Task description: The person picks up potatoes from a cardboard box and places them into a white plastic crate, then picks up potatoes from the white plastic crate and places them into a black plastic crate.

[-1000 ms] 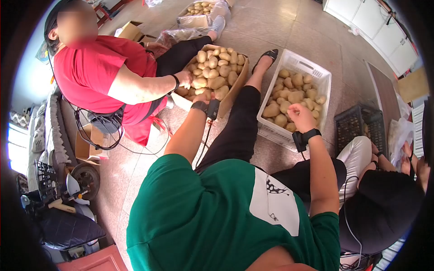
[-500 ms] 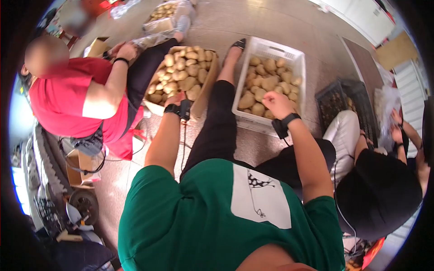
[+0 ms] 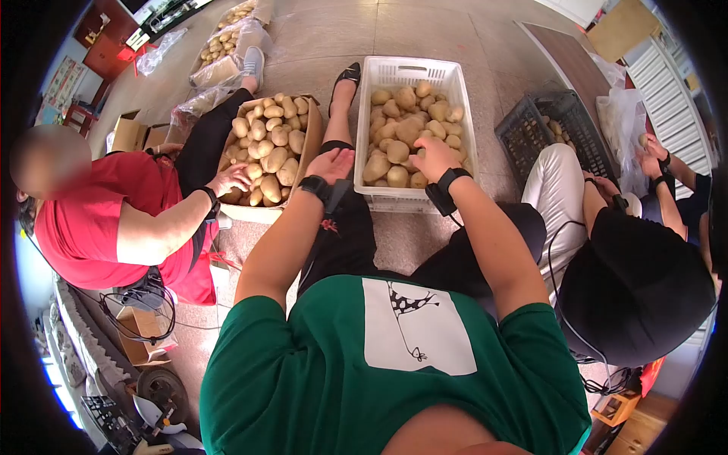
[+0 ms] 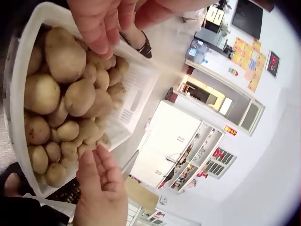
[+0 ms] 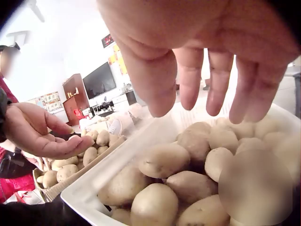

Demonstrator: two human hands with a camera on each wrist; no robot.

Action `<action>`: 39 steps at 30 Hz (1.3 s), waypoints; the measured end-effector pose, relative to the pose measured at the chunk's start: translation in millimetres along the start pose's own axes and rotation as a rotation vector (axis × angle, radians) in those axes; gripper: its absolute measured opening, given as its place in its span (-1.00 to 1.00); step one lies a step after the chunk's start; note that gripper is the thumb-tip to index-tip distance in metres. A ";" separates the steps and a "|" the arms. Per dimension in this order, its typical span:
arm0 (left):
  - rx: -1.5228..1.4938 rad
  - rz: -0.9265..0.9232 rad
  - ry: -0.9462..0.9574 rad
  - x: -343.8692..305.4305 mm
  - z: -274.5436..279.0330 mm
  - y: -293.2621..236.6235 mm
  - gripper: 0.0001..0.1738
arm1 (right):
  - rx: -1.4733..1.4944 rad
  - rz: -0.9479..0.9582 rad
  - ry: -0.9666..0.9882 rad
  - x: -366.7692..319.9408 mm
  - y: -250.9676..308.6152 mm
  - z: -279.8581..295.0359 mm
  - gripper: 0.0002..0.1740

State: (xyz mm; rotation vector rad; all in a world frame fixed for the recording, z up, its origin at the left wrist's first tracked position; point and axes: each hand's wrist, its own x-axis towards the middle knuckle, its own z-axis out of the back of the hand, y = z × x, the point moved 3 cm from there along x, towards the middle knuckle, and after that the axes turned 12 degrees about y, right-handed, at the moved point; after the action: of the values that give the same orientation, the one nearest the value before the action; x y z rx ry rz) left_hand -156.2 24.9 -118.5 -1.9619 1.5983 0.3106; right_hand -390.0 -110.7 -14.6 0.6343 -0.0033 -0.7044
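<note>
My left hand (image 3: 332, 165) is held palm up between the cardboard box (image 3: 309, 163) and the white plastic crate (image 3: 464, 98), with nothing in it. Potatoes (image 3: 406, 129) fill much of the crate. Over its near side hangs my right hand (image 3: 436, 158), fingers bent loosely downward. In the right wrist view, the fingers (image 5: 190, 84) of that hand spread above the potatoes and hold none. The left wrist view has my left fingers (image 4: 96, 33) at the top and my right hand (image 4: 101, 188) below, beside the crate.
A person in a red shirt (image 3: 106, 205) sits at left, one hand at the cardboard box of potatoes (image 3: 273, 140). At right are a dark crate (image 3: 523, 140) and people with a plastic bag (image 3: 618, 125). My outstretched leg (image 3: 341, 220) lies between box and white crate.
My left hand has left the cardboard box and come right, palm up, toward the white crate. The red-shirted person's hand, away from the box half a second ago, is back at it.
</note>
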 end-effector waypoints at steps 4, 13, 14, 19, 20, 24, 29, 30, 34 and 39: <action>0.086 0.181 -0.026 -3.6 -40.1 42.4 -0.68 | -0.066 -0.147 -0.053 1.5 -12.6 4.0 -0.58; 0.254 0.178 -0.064 0.2 -32.0 55.1 -0.60 | -0.080 -0.476 0.285 0.0 -34.6 3.8 -0.54; 0.259 0.182 -0.064 -0.2 -30.1 54.4 -0.61 | -0.077 -0.477 0.288 0.1 -36.3 0.9 -0.54; 0.200 0.168 -0.074 -1.6 -26.6 52.5 -0.63 | -0.072 -0.493 0.165 3.3 -39.3 -4.2 -0.50; 0.194 0.172 -0.065 -2.9 -25.8 52.7 -0.63 | -0.071 -0.489 0.166 3.1 -36.9 -2.8 -0.50; 0.203 0.179 -0.058 -10.0 -27.7 59.5 -0.65 | -0.066 -0.496 0.240 -4.2 -17.1 4.8 -0.51; 0.096 0.276 -0.013 -0.8 -17.4 72.0 -0.68 | -0.119 -0.341 0.183 16.0 -32.5 -11.0 -0.61; 0.142 0.221 -0.019 -13.1 -29.1 74.8 -0.70 | -0.149 -0.250 0.156 15.4 -30.3 -9.6 -0.59; 0.132 0.222 -0.007 -18.1 -35.4 84.3 -0.70 | -0.068 -0.072 0.092 7.6 -9.1 -8.0 -0.59; 0.136 0.274 0.003 -39.1 -56.2 92.0 -0.65 | 0.267 0.051 0.172 -0.2 13.4 -12.2 -0.51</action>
State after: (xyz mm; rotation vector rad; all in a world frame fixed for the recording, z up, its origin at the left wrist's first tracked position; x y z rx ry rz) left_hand -263.6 14.6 -79.6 -1.6445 1.8426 0.2973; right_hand -379.4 -96.2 -17.2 0.9460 0.0458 -0.6028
